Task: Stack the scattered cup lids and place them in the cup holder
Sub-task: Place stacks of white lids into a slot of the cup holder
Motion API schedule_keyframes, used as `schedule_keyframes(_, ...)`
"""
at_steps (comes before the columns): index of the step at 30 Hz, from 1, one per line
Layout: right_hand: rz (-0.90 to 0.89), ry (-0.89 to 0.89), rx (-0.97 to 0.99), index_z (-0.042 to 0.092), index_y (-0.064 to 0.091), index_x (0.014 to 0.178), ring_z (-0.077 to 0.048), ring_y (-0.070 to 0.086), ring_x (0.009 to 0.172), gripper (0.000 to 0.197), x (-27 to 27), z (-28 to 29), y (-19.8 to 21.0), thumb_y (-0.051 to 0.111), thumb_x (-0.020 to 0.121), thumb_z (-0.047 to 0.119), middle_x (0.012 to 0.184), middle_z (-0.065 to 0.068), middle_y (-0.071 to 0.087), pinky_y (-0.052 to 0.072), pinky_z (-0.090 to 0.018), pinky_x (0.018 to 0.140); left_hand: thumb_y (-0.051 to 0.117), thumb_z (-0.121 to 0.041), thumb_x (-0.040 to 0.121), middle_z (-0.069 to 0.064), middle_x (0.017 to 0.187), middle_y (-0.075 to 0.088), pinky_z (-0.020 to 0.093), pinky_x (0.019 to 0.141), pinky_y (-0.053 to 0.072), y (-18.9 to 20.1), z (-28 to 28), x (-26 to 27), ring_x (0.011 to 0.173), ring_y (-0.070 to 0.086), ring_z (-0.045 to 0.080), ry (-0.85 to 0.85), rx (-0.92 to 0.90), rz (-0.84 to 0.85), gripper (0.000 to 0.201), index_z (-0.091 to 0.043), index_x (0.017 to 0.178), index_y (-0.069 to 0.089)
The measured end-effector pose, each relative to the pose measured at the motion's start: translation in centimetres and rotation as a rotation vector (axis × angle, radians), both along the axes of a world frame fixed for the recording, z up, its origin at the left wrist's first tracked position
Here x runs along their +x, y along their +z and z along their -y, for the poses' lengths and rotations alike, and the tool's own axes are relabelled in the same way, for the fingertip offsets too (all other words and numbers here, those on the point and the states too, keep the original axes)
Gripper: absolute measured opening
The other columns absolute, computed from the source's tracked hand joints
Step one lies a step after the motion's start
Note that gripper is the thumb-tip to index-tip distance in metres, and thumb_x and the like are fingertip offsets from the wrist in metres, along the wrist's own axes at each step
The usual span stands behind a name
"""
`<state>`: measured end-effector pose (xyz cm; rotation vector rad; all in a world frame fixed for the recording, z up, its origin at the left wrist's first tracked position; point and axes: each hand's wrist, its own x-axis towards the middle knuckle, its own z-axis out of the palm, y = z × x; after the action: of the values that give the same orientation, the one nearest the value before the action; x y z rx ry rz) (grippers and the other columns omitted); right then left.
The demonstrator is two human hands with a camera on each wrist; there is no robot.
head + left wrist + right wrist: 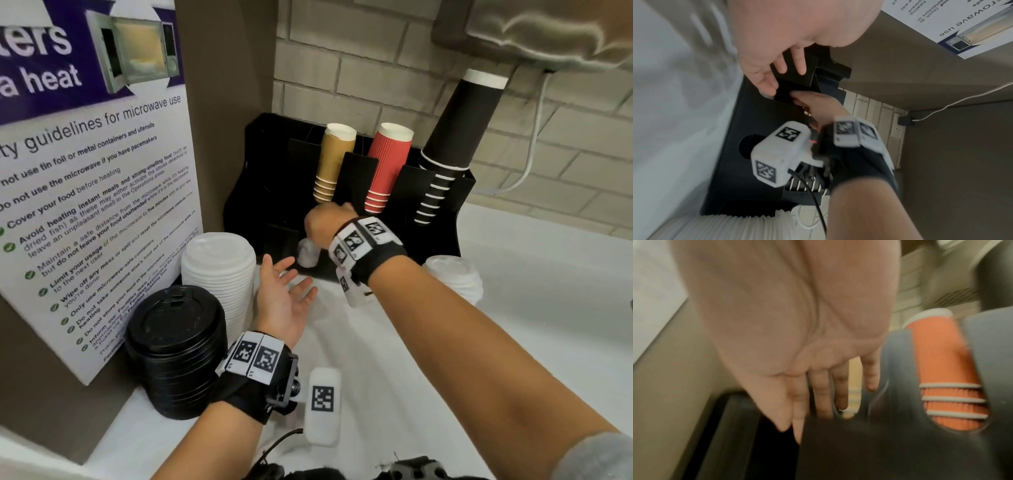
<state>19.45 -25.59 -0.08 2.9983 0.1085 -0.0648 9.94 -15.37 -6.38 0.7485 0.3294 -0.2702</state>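
A black cup holder (435, 222) stands against the brick wall. A small stack of white lids (307, 254) sits in its low front slot. My right hand (325, 222) hovers just above those lids, back of the hand up. In the right wrist view my right hand (828, 395) has straight fingers and holds nothing. My left hand (291, 284) lies palm up in front of the holder, fingers spread and empty; in the left wrist view its fingers (781, 69) spread before the holder (756, 113).
A tall white lid stack (219, 270) and a black lid stack (178, 349) stand at the left by the microwave poster (85, 205). Another white lid stack (455, 277) sits right of the holder. Gold (330, 161), red (387, 168) and black cups (455, 130) fill the upper slots.
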Motion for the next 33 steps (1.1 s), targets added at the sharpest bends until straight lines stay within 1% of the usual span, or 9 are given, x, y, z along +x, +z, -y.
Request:
schedule_keyframes(3, 0.234, -0.004, 0.289, 0.019, 0.062, 0.113, -0.03, 0.051, 0.112, 0.024, -4.4, 3.4, 4.3, 0.05, 0.094, 0.027, 0.115, -0.009, 0.058, 0.041, -0.042, 0.093, 0.035, -0.051, 0.101, 0.008, 0.122, 0.052, 0.038, 0.086, 0.047, -0.2, 0.1, 0.1, 0.107, 0.056, 0.027, -0.025, 0.007, 0.026, 0.045, -0.016, 0.108, 0.062)
schedule_keyframes(5, 0.276, -0.108, 0.431, 0.021, 0.063, 0.109, -0.028, 0.052, 0.112, 0.024, -7.9, 6.4, 6.1, 0.057, 0.089, 0.034, 0.115, -0.006, 0.058, 0.043, -0.048, 0.096, 0.036, -0.05, 0.101, 0.007, 0.123, 0.053, 0.035, 0.083, 0.048, -0.3, 0.2, 0.1, 0.109, 0.057, 0.026, -0.051, 0.021, 0.05, 0.044, -0.016, 0.107, 0.062)
schedule_keyframes(9, 0.254, -0.365, 0.494, 0.033, 0.062, 0.103, -0.032, 0.049, 0.115, 0.021, -13.7, 11.0, 5.7, 0.062, 0.085, 0.043, 0.116, -0.003, 0.052, 0.037, -0.053, 0.101, 0.038, -0.048, 0.1, 0.007, 0.121, 0.054, 0.033, 0.08, 0.048, -0.5, 0.4, 0.0, 0.108, 0.059, 0.026, -0.1, 0.023, 0.069, 0.041, -0.016, 0.106, 0.063)
schedule_keyframes(12, 0.17, -0.464, 0.506, 0.042, 0.055, 0.107, -0.028, 0.047, 0.115, 0.041, -15.8, 12.1, 3.9, 0.074, 0.072, 0.051, 0.121, 0.001, 0.043, 0.033, -0.054, 0.104, 0.039, -0.047, 0.1, 0.007, 0.123, 0.055, 0.033, 0.079, 0.048, -0.7, 0.6, -0.1, 0.108, 0.059, 0.025, -0.126, 0.032, 0.078, 0.04, -0.016, 0.107, 0.063)
schedule_keyframes(15, 0.18, -0.479, 0.576, 0.037, 0.051, 0.109, -0.029, 0.049, 0.109, 0.055, -16.5, 12.6, 2.1, 0.083, 0.064, 0.042, 0.121, -0.002, 0.038, 0.039, -0.053, 0.1, 0.041, -0.047, 0.099, 0.007, 0.123, 0.055, 0.033, 0.079, 0.048, -1.0, 0.7, -0.2, 0.108, 0.059, 0.025, -0.144, 0.035, 0.082, 0.04, -0.016, 0.106, 0.064)
schedule_keyframes(18, 0.262, -0.458, 0.633, 0.027, 0.052, 0.108, -0.026, 0.049, 0.095, 0.052, -16.4, 12.9, 1.0, 0.084, 0.067, 0.028, 0.113, -0.002, 0.036, 0.044, -0.039, 0.091, 0.041, -0.047, 0.099, 0.007, 0.122, 0.055, 0.033, 0.079, 0.048, -1.1, 0.7, -0.2, 0.108, 0.059, 0.025, -0.153, 0.04, 0.087, 0.039, -0.017, 0.104, 0.065)
schedule_keyframes(20, 0.3, -0.443, 0.645, 0.021, 0.053, 0.106, -0.025, 0.047, 0.09, 0.048, -16.2, 13.2, 0.7, 0.083, 0.069, 0.021, 0.112, -0.004, 0.036, 0.039, -0.028, 0.082, 0.041, -0.048, 0.098, 0.006, 0.119, 0.055, 0.033, 0.078, 0.048, -1.2, 0.7, -0.1, 0.107, 0.06, 0.024, -0.157, 0.037, 0.093, 0.038, -0.018, 0.102, 0.065)
schedule_keyframes(30, 0.4, -0.413, 0.7, 0.018, 0.055, 0.101, -0.021, 0.042, 0.091, 0.042, -16.1, 14.0, 1.6, 0.082, 0.069, 0.015, 0.111, -0.006, 0.038, 0.034, -0.023, 0.081, 0.043, -0.045, 0.099, 0.003, 0.111, 0.056, 0.032, 0.078, 0.048, -0.6, 1.0, 0.0, 0.103, 0.062, 0.023, -0.166, 0.04, 0.122, 0.035, -0.018, 0.101, 0.065)
schedule_keyframes(33, 0.488, -0.347, 0.747, 0.025, 0.054, 0.095, -0.018, 0.043, 0.089, 0.042, -16.2, 13.1, 3.0, 0.083, 0.066, 0.015, 0.106, -0.004, 0.041, 0.033, -0.006, 0.07, 0.05, -0.039, 0.096, 0.003, 0.116, 0.058, 0.031, 0.077, 0.051, 0.2, 1.3, -0.4, 0.104, 0.064, 0.023, -0.206, 0.085, 0.17, 0.026, -0.02, 0.105, 0.065)
